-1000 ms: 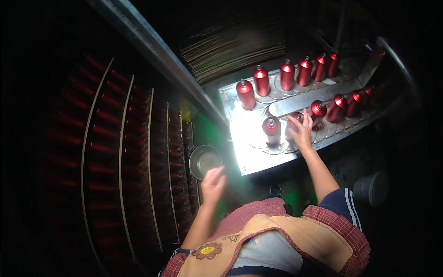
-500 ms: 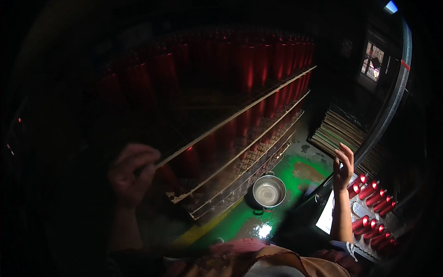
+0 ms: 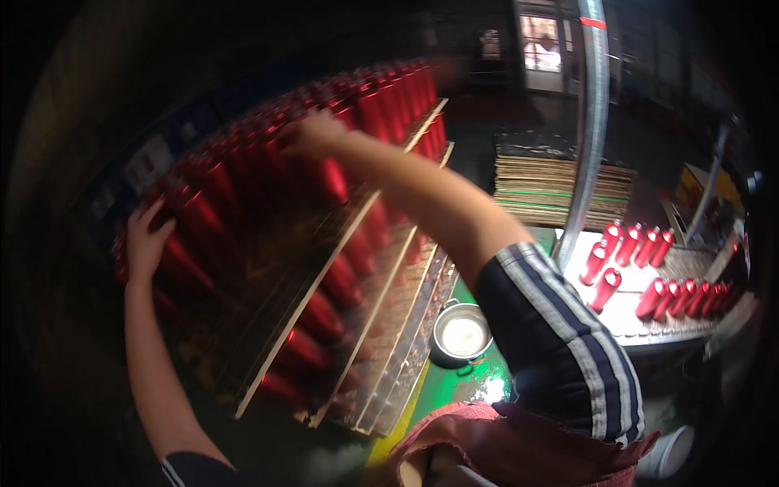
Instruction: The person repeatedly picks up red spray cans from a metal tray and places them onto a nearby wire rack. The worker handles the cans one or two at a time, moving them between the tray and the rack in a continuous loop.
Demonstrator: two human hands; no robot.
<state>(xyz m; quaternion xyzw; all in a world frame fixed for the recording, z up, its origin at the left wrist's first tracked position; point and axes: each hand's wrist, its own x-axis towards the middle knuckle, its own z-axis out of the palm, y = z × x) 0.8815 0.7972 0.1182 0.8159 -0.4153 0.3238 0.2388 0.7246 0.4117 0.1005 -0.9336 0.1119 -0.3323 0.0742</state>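
Observation:
Many glossy red metal bottles with narrow necks stand in rows on the top board of a stacked rack. My left hand (image 3: 148, 242) is at the near left end of the rows, thumb and fingers apart, beside a red bottle (image 3: 199, 213). I cannot tell whether it touches the bottle. Across the rack reaches my right arm, and my right hand (image 3: 318, 134) is over the bottle tops, above another red bottle (image 3: 332, 180). Motion smears its fingers, which point down and left, so their grip is unclear.
Wooden boards (image 3: 304, 304) form the rack's tiers, with more bottles between them. A metal pot (image 3: 462, 331) sits on the green floor. To the right, red bottles stand on a lit white table (image 3: 625, 319) behind a metal post (image 3: 591, 122). Stacked boards (image 3: 560, 191) lie farther back.
Both hands, raised apart in the air before, have reached to the bottles on the rack. My right arm has swung left across my front. The view has turned and brightened.

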